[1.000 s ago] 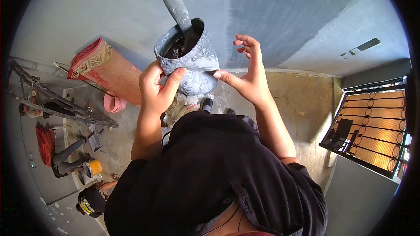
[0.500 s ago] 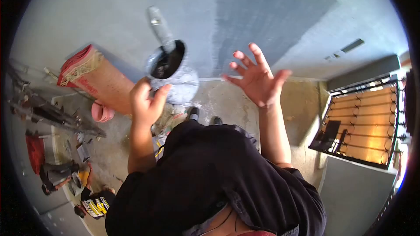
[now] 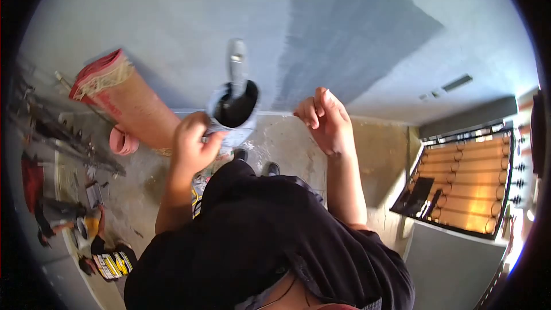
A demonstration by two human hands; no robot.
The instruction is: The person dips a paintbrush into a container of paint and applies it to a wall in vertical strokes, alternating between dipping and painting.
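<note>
My left hand (image 3: 195,143) is closed around the near side of a paint-smeared pot (image 3: 232,132), dark inside. A paintbrush (image 3: 237,69) stands in the pot, its pale, paint-coated handle sticking up past the rim and its bristle end hidden inside. My right hand (image 3: 328,123) is raised to the right of the pot, apart from it, with its fingers curled in and nothing visible in them. Ahead is the light grey-blue wall (image 3: 172,28), with a darker grey painted patch (image 3: 350,34) spreading up and right.
A rolled red-backed rug (image 3: 135,100) leans at the left, beside a pink bucket (image 3: 122,140). Black grillwork (image 3: 459,186) stands at the right. Two people are at the lower left, one in a black-and-yellow shirt (image 3: 115,265). Metal racks (image 3: 69,143) line the left side.
My right hand has gone from spread fingers to curled ones. The pot and brush, in my left hand, have shifted right and lower in view. The whole view has shifted slightly.
</note>
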